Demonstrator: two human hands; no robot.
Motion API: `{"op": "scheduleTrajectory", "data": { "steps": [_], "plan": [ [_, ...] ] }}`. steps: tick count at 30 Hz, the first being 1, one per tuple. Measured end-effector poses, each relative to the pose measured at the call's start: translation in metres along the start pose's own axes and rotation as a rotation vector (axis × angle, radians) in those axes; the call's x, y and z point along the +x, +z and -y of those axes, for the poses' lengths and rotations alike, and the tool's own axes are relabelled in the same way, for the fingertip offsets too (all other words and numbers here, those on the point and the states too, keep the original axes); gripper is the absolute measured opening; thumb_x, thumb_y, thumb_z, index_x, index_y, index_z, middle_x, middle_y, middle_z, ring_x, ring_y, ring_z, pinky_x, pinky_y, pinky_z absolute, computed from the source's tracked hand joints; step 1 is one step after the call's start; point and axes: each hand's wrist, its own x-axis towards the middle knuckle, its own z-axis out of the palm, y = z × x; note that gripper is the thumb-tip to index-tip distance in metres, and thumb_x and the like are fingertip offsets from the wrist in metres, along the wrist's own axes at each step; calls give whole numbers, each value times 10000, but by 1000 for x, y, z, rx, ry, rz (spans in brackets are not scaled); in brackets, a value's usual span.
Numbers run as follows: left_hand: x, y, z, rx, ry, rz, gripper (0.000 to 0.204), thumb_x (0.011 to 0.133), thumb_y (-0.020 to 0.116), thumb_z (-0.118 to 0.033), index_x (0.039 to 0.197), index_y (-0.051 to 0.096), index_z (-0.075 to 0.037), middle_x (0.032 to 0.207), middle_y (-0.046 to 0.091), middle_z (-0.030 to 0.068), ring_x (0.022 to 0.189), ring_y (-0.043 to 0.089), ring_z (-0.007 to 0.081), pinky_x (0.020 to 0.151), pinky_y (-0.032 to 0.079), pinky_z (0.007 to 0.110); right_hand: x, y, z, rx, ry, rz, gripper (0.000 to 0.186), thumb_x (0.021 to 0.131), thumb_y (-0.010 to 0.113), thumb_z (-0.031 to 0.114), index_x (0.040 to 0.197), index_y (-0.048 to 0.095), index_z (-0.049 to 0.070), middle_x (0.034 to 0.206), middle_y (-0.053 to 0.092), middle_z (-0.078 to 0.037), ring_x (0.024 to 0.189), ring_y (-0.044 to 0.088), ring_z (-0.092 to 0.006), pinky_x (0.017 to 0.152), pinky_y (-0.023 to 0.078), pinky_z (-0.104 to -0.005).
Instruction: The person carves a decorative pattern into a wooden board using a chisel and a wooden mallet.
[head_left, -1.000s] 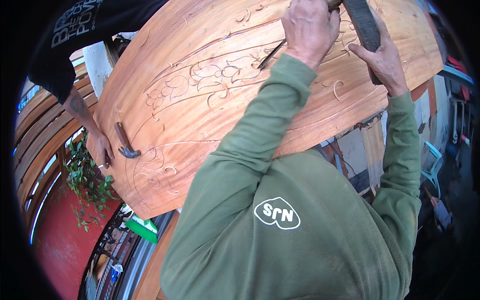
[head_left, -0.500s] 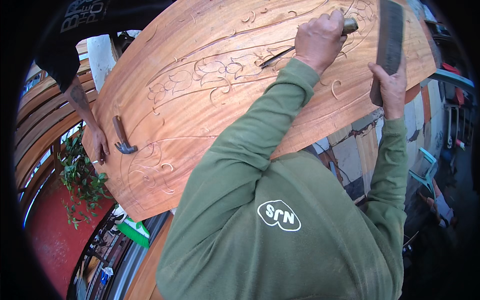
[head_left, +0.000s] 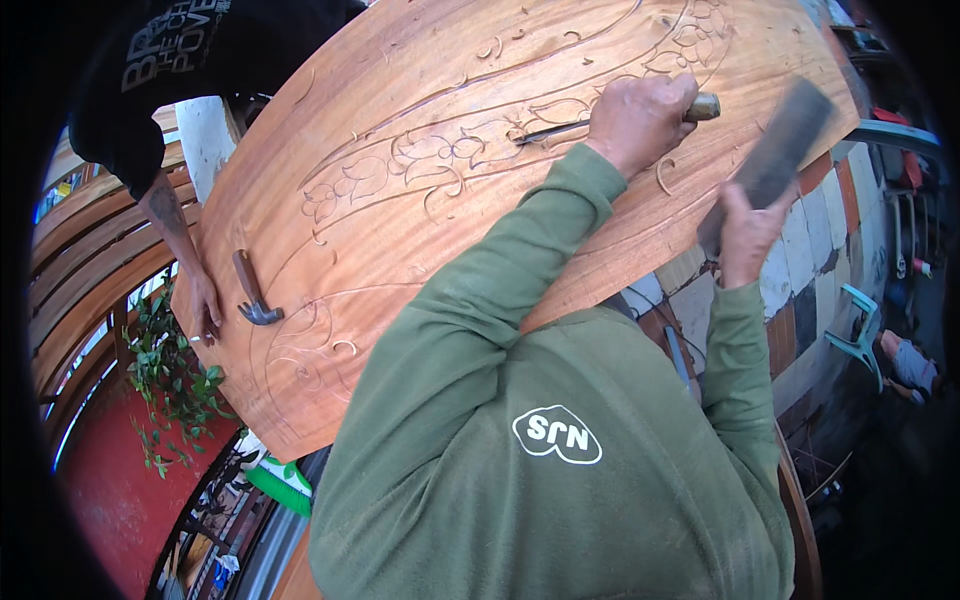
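Note:
My left hand (head_left: 645, 122) is closed around a carving chisel (head_left: 553, 131). Its handle end (head_left: 706, 107) pokes out past my fist, and the dark blade points left, its tip on the carved lines of the wooden panel (head_left: 480, 210). In my right hand (head_left: 752, 232) is a long dark block (head_left: 778, 150), blurred and tilted over the panel's right edge, apart from the chisel handle. Curved grooves and floral outlines run over the panel. Thin curled shavings (head_left: 664, 178) lie on it.
A claw hammer (head_left: 254, 290) lies at the panel's left. Beside it rests another person's hand (head_left: 205, 308). A leafy plant (head_left: 170, 370) and a green brush (head_left: 280, 487) are below left. A pale blue plastic chair (head_left: 860, 335) stands at right, near floor tiles (head_left: 790, 250).
The dark block in my right hand has swung down and leftward, tilting from upright to slanted. My left hand and the chisel have shifted slightly; the blade lies flatter.

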Motion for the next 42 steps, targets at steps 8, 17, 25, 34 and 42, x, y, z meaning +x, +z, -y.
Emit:
{"op": "scheduleTrajectory", "data": {
  "steps": [8,17,25,34,42],
  "plan": [
    [-27,-13,-2,-78,112,66,349,790,836,-325,902,555,-152,733,664,47,704,698,291,562,535,442,-35,-24,33,282,156,106,879,821,794,27,1578,348,-5,1371,581,-170,1183,600,-248,1031,483,-352],
    [-48,-39,-5,-171,289,304,360,795,832,-370,927,568,-165,757,684,69,722,711,326,574,539,472,-98,-27,21,236,208,22,927,849,820,33,1588,264,-29,1370,534,-208,1148,631,-284,994,545,-421],
    [-59,-50,-6,-251,437,404,319,802,808,-336,927,565,-172,764,673,34,709,698,307,559,523,455,-141,-13,13,-292,-317,-44,823,843,845,57,1503,367,-60,1317,565,-177,1087,643,-270,942,555,-397],
    [-70,-79,0,-338,583,534,286,800,782,-320,921,577,-162,769,655,31,697,680,295,552,497,449,-153,-15,7,-346,-595,-108,819,837,855,28,1476,344,-11,1171,610,-170,1011,650,-298,868,556,-430],
    [-82,-113,13,-456,665,719,278,790,783,-253,879,552,-128,718,601,64,661,647,314,551,470,463,-154,-36,36,-219,-788,71,587,913,791,170,1355,429,37,1162,559,-152,928,639,-321,811,570,-427]
  ]
}}
